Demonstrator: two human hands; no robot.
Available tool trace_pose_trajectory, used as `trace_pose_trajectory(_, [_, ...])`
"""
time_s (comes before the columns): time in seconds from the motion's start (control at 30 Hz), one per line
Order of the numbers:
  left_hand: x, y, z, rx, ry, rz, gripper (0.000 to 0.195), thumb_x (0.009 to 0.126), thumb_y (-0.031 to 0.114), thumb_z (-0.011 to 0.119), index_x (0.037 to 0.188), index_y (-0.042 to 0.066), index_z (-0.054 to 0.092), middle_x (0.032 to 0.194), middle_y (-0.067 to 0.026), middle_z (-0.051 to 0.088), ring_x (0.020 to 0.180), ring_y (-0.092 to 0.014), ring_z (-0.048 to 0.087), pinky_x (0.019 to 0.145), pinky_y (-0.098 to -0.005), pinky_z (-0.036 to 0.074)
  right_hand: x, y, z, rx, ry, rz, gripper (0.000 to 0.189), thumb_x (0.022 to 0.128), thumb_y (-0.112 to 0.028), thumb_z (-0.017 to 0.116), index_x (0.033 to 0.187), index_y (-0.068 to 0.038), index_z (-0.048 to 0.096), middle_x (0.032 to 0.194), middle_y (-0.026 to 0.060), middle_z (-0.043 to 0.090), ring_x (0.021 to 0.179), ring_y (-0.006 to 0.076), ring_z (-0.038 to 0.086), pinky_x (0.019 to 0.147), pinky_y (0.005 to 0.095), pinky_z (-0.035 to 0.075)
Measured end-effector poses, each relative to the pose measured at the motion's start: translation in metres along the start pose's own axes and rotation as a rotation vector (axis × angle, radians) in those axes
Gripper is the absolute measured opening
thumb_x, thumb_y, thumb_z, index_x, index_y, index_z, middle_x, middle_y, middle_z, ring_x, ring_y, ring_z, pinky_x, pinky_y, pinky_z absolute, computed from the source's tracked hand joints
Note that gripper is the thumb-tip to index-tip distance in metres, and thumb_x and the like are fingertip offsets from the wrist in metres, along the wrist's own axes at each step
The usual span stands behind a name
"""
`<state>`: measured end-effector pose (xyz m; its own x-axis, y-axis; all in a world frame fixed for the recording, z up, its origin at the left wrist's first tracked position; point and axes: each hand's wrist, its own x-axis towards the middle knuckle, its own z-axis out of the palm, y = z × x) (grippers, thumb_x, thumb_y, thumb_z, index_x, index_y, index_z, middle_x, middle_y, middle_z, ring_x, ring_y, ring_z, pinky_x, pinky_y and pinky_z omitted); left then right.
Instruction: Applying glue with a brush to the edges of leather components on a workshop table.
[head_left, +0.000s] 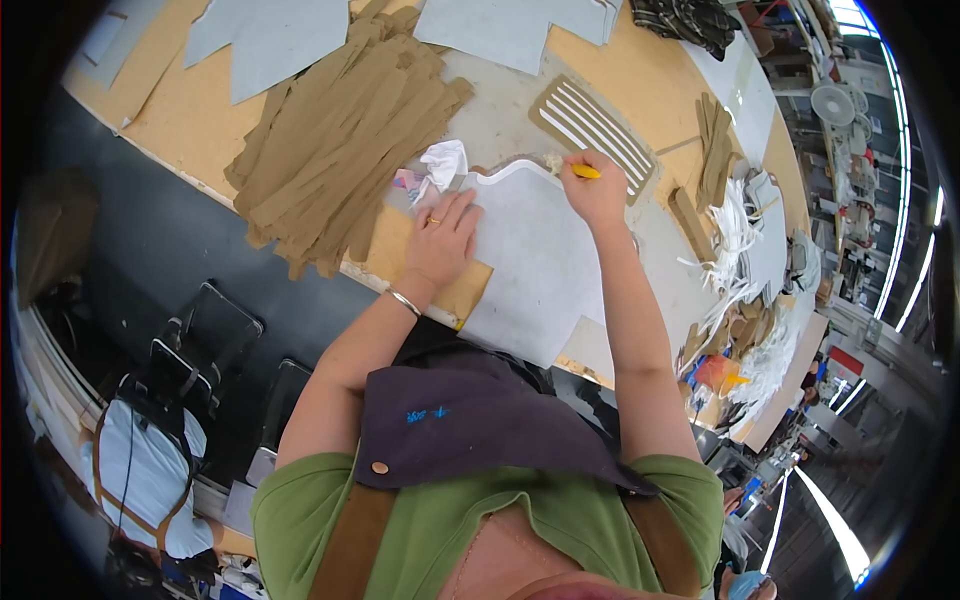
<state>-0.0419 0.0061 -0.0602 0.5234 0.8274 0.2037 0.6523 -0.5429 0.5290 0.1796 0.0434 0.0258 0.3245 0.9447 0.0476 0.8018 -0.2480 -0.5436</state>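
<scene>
A large pale grey-white sheet (536, 240) with a curved upper edge lies on the worktable before me. A white strip (514, 172) follows that curve. My right hand (595, 184) is closed around a brush with a yellow handle (585, 171), its pale bristles at the right end of the curve. My left hand (442, 236) rests flat at the sheet's left edge, fingers slightly apart, beside a crumpled white cloth (444, 163). Above and right of the curve lies a brown panel (555, 112) bearing several white strips.
A big heap of brown strips (345, 135) lies at the left. Grey cut sheets (487, 30) lie at the far side. White strips (731, 232) and more brown strips (712, 150) are at the right. A person in light blue (142, 472) is at the lower left, near chairs (225, 315).
</scene>
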Motion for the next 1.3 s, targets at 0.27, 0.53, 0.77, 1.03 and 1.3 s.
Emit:
trace_pose_trajectory(0.27, [-0.001, 0.001, -0.003, -0.027, 0.024, -0.005, 0.031, 0.077, 0.014, 0.059, 0.108, 0.016, 0.058, 0.129, 0.0001, 0.051, 0.119, -0.018, 0.047, 0.095, -0.0376, 0.033, -0.027, 0.053, -0.026, 0.019, -0.034, 0.166, 0.009, 0.071, -0.013, 0.067, 0.078, -0.007, 0.069, 0.081, 0.0123, 0.067, 0.073, 0.0299, 0.064, 0.067, 0.0344, 0.051])
trace_pose_trajectory(0.53, [0.002, 0.000, 0.001, 0.000, 0.014, 0.017, 0.032, 0.076, 0.015, 0.060, 0.108, 0.016, 0.058, 0.130, -0.0006, 0.050, 0.120, -0.018, 0.045, 0.094, -0.0383, 0.035, -0.026, 0.026, -0.017, 0.084, 0.083, -0.120, 0.010, 0.071, -0.014, 0.068, 0.077, -0.007, 0.069, 0.077, 0.0119, 0.067, 0.071, 0.0297, 0.065, 0.065, 0.0345, 0.051])
trace_pose_trajectory(0.77, [-0.003, -0.003, 0.000, 0.015, 0.014, 0.001, 0.031, 0.077, 0.015, 0.059, 0.108, 0.017, 0.058, 0.130, 0.0004, 0.050, 0.120, -0.017, 0.046, 0.093, -0.0375, 0.035, -0.047, 0.083, -0.063, -0.267, -0.030, 0.098, 0.007, 0.072, -0.010, 0.068, 0.077, -0.007, 0.068, 0.076, 0.0129, 0.066, 0.071, 0.0309, 0.063, 0.066, 0.0354, 0.051])
trace_pose_trajectory(1.03, [0.002, 0.002, 0.001, 0.029, 0.017, 0.029, 0.029, 0.078, 0.015, 0.058, 0.107, 0.017, 0.058, 0.129, 0.0010, 0.051, 0.120, -0.017, 0.046, 0.093, -0.0369, 0.034, -0.027, 0.028, 0.000, 0.110, -0.006, -0.224, 0.010, 0.071, -0.010, 0.070, 0.080, -0.006, 0.067, 0.081, 0.0127, 0.065, 0.075, 0.0303, 0.063, 0.069, 0.0343, 0.050])
trace_pose_trajectory(1.3, [-0.001, 0.001, 0.000, 0.046, 0.003, 0.002, 0.031, 0.078, 0.014, 0.058, 0.109, 0.017, 0.057, 0.129, 0.0009, 0.050, 0.120, -0.018, 0.046, 0.093, -0.0378, 0.034, -0.074, 0.120, -0.083, -0.009, 0.108, 0.206, 0.011, 0.074, -0.013, 0.070, 0.078, -0.004, 0.067, 0.072, 0.0099, 0.065, 0.063, 0.0204, 0.063, 0.062, 0.0294, 0.050])
